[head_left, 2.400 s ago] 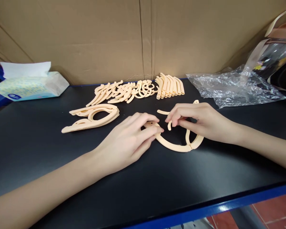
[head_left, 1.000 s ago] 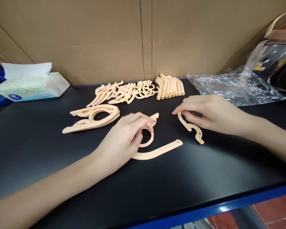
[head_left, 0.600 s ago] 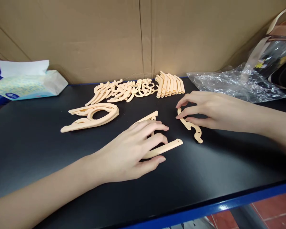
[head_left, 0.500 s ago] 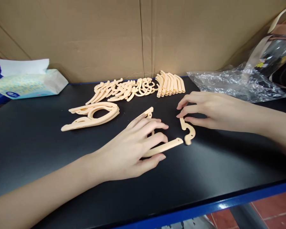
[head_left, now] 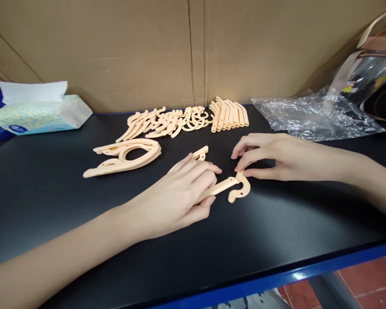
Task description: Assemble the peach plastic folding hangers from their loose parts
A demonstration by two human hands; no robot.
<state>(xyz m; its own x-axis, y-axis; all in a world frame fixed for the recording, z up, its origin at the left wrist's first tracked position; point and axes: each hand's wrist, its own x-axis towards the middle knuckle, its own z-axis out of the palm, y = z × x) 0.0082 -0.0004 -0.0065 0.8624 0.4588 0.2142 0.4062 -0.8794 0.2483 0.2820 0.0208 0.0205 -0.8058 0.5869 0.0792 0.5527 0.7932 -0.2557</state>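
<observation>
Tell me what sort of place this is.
Probably a small assembly workbench: sorted rows of peach plastic parts, a stack of finished folded pieces, and cardboard sheeting behind the black table.

black table with blue edge, peach hanger pieces, stacked hangers, tissue pack, crumpled plastic bag
</observation>
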